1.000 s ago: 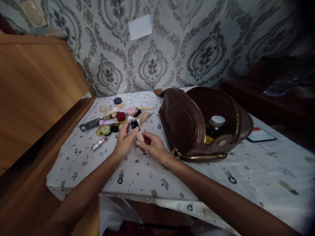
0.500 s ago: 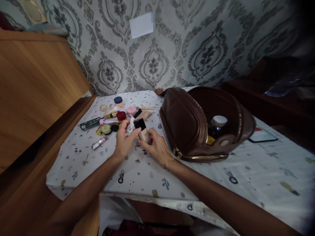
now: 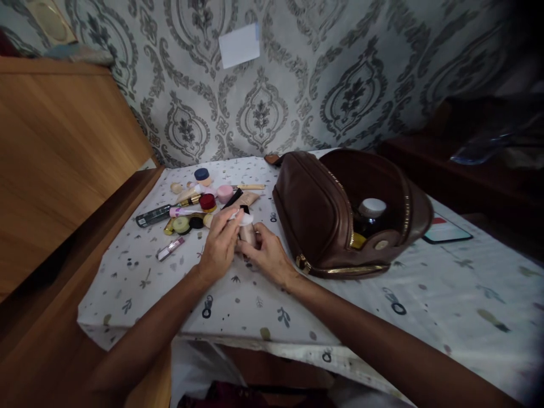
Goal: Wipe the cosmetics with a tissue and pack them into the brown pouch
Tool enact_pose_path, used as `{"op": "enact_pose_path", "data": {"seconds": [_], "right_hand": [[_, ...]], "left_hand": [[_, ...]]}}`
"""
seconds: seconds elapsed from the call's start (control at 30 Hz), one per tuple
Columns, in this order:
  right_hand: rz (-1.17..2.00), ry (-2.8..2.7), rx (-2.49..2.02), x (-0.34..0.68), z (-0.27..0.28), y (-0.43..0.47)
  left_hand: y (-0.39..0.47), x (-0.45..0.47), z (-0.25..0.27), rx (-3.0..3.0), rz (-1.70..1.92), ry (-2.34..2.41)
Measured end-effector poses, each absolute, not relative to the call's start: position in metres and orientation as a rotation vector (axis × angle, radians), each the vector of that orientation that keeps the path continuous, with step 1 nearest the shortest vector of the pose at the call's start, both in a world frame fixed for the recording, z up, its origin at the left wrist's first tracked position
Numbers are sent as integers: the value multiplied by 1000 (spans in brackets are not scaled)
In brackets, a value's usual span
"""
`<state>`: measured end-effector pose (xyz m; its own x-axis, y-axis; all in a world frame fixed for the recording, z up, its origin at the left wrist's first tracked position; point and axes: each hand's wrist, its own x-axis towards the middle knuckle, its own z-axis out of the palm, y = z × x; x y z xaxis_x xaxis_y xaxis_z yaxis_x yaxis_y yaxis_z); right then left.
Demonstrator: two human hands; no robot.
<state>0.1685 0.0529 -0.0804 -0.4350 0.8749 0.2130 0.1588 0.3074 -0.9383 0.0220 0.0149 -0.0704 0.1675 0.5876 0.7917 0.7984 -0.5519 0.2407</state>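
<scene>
My right hand point(image 3: 267, 253) is closed around a foundation bottle point(image 3: 247, 233), beige with a black cap, held just above the cloth. Against the bottle's upper part my left hand point(image 3: 221, 246) presses a white tissue point(image 3: 245, 218), its fingers bent round it. Tissue and fingers cover most of the cap. Just behind my hands lie a beige tube point(image 3: 247, 198) with a black cap, a red-lidded jar point(image 3: 208, 202) and a pink jar point(image 3: 225, 194). To the left are a yellow-green round pot point(image 3: 181, 225) and a lip gloss tube point(image 3: 170, 248).
A brown leather bag point(image 3: 312, 215) stands unzipped on the right, a white-capped bottle point(image 3: 373, 208) inside. Beyond it lies a tablet-like flat object point(image 3: 448, 228). A dark bottle point(image 3: 153, 216) and blue-lidded jar point(image 3: 202, 175) lie left on the patterned cloth point(image 3: 148, 300). A wooden cabinet point(image 3: 63, 147) borders the left.
My left hand has moved up and over the bottle, bringing the tissue across its cap. The bottle stays in my right hand. The view has shifted slightly.
</scene>
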Motion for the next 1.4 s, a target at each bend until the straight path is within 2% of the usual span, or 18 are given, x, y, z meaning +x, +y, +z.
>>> {"op": "enact_pose_path", "data": {"seconds": [0.2,0.43,0.8,0.97,1.13,1.4], "right_hand": [[1180,-1761,-927,170,-79,56],[1122,-1951,-861,172,-82,53],[1128,-2050,-754,173,-83,52],[1144,-2068,-776,173,-81,50],[1075,-2072,-904,172,-77,50],[959,-2001,-1002,170,-79,52]], "left_hand": [[15,26,-67,-2314,-1314,-1163],[12,9,-50,-2110,-1410,-1422],[20,-21,-34,-2474,-1678,-1765],[21,-24,-36,-2492,-1687,-1931],[16,-10,-35,-2234,-1560,-1729],[17,-1,-56,-2153,-1033,-1511]]}}
